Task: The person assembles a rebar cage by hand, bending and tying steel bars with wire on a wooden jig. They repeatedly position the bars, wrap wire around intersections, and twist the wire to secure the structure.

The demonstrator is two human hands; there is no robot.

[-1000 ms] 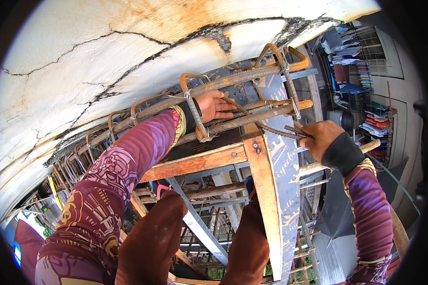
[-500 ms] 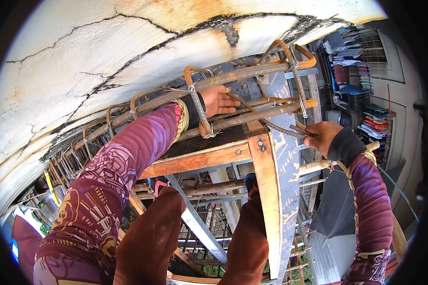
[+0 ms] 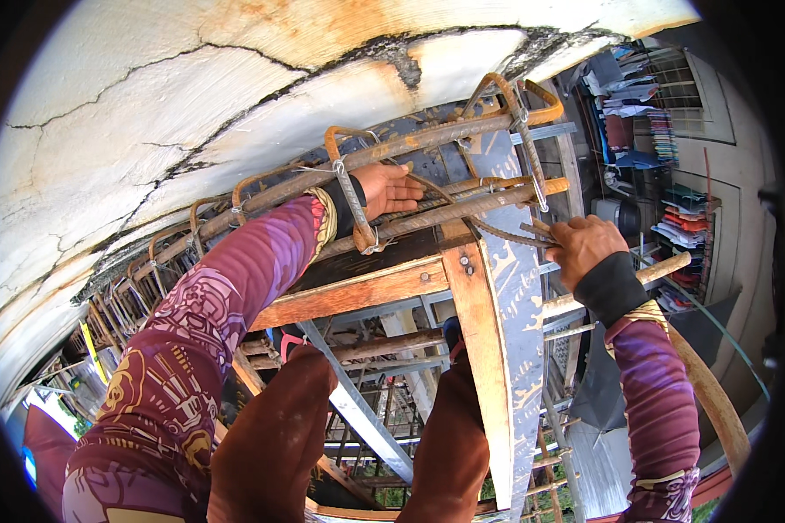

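Observation:
My left hand (image 3: pixel 388 189) reaches into a cage of rusty rebar, under its upper bar (image 3: pixel 436 137). Its fingers are stretched out and its thumb is apart, beside thin dark steel rods (image 3: pixel 506 233). Over my left wrist crosses a bent stirrup (image 3: pixel 351 187), tied with wire to the long bars. To the right of the cage, my right hand (image 3: pixel 587 247) is closed round the near end of the thin rods. These slant up to the left, passing below the lower bar (image 3: pixel 497 202); their far part is partly hidden among the bars.
A cracked white concrete surface (image 3: pixel 235 96) borders the cage. Below lie a wooden frame (image 3: pixel 358 292) and a patterned formwork panel (image 3: pixel 519 349). My knees (image 3: pixel 275 427) are under the frame, above poles and a deep drop. Clothes (image 3: pixel 685 222) hang at the right.
My right hand has turned, showing more of its back, while keeping hold of the rods. My left hand stays inside the cage. The whole scene has shifted slightly left in view.

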